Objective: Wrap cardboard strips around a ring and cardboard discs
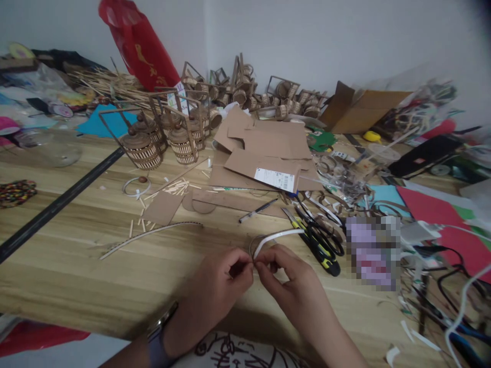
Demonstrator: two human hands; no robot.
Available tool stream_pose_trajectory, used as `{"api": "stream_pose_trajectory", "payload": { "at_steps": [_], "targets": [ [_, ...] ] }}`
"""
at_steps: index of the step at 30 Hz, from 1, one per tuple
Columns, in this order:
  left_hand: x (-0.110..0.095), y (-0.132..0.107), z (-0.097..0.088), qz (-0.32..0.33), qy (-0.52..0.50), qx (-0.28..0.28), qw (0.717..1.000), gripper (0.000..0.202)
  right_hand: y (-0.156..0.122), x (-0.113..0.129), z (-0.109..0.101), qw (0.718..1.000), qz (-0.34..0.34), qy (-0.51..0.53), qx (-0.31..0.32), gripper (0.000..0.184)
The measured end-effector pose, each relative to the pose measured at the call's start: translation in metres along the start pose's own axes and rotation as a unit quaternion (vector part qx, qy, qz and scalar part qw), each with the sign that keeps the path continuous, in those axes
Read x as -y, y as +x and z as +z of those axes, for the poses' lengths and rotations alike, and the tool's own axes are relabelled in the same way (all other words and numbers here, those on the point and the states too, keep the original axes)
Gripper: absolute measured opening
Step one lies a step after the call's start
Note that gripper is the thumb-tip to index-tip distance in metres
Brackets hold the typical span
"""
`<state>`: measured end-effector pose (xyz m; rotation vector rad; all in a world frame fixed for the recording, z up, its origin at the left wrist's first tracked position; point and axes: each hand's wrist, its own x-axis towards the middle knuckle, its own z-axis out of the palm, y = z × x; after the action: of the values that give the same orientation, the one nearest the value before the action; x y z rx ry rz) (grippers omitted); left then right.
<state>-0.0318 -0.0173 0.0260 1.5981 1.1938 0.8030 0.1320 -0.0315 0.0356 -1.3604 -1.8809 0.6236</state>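
Both my hands meet low in the middle of the wooden table (76,276). My left hand (218,291) and my right hand (291,286) are closed in a pinch, fingertips touching, on a thin cardboard strip (276,236) bent into a small ring. The strip's white free end runs up and right from my fingers. Black and yellow scissors (320,240) lie just right of my right hand. A pen (258,210) lies just beyond the ring.
Flat cardboard pieces (264,148) are piled at the centre, small woven cardboard lanterns (180,138) behind them. A long black bar (57,204) crosses the left side. Thin sticks (169,189), a red bag (141,46), an open box (360,110) and coloured paper (441,214) crowd the edges.
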Motion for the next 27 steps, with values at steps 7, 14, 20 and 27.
{"api": "stream_pose_trajectory", "payload": {
  "at_steps": [7, 14, 20, 27],
  "targets": [
    [0.000, 0.002, -0.001, -0.055, -0.062, -0.034, 0.996, 0.014, 0.002, -0.008, 0.002, 0.988, 0.120, 0.061, -0.069, 0.017],
    [0.002, 0.004, -0.006, -0.110, -0.132, -0.050, 0.984, 0.018, 0.003, -0.017, -0.010, 0.832, 0.315, 0.438, -0.130, 0.032],
    [0.005, 0.002, -0.008, -0.118, -0.145, -0.065, 0.980, 0.019, 0.004, -0.028, -0.018, 0.750, 0.316, 0.530, -0.239, 0.024],
    [0.006, 0.004, -0.016, -0.133, -0.173, -0.081, 0.973, 0.020, -0.011, -0.062, -0.027, 0.916, 0.141, 0.169, -0.334, 0.016]
  ]
}}
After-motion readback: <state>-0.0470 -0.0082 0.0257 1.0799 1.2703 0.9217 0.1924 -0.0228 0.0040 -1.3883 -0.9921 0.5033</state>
